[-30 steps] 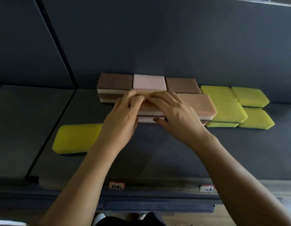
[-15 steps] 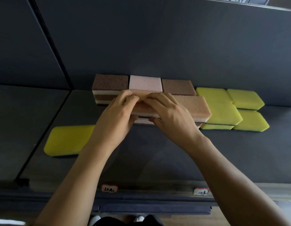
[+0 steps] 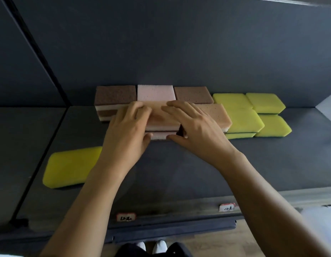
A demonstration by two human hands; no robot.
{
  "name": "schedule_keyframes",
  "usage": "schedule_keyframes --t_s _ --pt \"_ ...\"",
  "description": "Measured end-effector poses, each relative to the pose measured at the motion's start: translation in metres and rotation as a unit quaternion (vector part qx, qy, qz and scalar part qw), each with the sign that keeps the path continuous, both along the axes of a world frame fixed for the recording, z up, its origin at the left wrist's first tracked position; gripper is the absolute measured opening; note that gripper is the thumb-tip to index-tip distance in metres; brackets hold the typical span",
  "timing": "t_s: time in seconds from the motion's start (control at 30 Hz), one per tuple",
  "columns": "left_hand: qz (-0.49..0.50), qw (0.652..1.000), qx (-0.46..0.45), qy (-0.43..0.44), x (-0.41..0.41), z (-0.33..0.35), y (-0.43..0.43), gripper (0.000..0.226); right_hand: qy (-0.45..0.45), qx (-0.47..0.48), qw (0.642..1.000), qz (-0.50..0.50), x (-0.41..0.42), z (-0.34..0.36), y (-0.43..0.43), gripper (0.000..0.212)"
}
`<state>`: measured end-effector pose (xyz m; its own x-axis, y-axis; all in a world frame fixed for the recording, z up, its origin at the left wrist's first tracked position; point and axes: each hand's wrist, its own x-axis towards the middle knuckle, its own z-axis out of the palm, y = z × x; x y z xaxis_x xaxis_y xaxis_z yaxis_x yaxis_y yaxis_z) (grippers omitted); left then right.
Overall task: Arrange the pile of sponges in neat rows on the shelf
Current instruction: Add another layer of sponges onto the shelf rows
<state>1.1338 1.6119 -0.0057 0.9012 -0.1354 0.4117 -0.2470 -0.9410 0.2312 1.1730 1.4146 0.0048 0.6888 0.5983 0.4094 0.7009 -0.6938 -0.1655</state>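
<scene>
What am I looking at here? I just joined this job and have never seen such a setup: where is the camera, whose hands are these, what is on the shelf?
No machine here: a person works with bare hands, and every picture comes from one camera worn on their head, looking forward and down. On the shelf, brown and pink sponges line the back wall, yellow sponges sit to their right, and a lone yellow sponge lies at the front left. The left hand curls over the peach sponge stack, thumb at its front; the right hand lies flat across its top.
</scene>
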Motion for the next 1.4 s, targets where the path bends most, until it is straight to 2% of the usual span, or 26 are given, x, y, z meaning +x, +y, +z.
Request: schedule_keyframes --t_s 0.23,0.4,0.57,0.77,1.0,1.4 --pt "-0.084 0.996 -0.005 -0.025 0.002 0.014 -0.026 0.051 -0.001 0.025 0.994 -0.103 -0.015 0.006 -0.053 0.062" --pt "-0.099 0.995 0.006 0.003 0.012 0.007 -0.037 0.057 0.005 0.009 0.992 -0.125 -0.012 -0.003 -0.064 0.066" --pt "-0.073 0.997 0.021 -0.002 0.02 0.004 -0.043 0.058 0.001 -0.031 0.994 -0.107 0.004 -0.008 -0.065 0.071" --pt "-0.046 0.999 0.003 -0.001 0.021 0.001 -0.049 0.057 -0.039 -0.038 0.996 -0.073 0.016 -0.013 -0.063 0.067" --pt "-0.056 0.998 -0.038 -0.014 0.023 0.0 -0.047 0.054 -0.06 -0.025 0.997 -0.042 0.019 -0.015 -0.059 0.057" --pt "-0.056 0.997 -0.047 -0.013 0.02 0.002 -0.048 0.055 -0.044 0.008 0.999 -0.028 0.021 -0.018 -0.055 0.062"
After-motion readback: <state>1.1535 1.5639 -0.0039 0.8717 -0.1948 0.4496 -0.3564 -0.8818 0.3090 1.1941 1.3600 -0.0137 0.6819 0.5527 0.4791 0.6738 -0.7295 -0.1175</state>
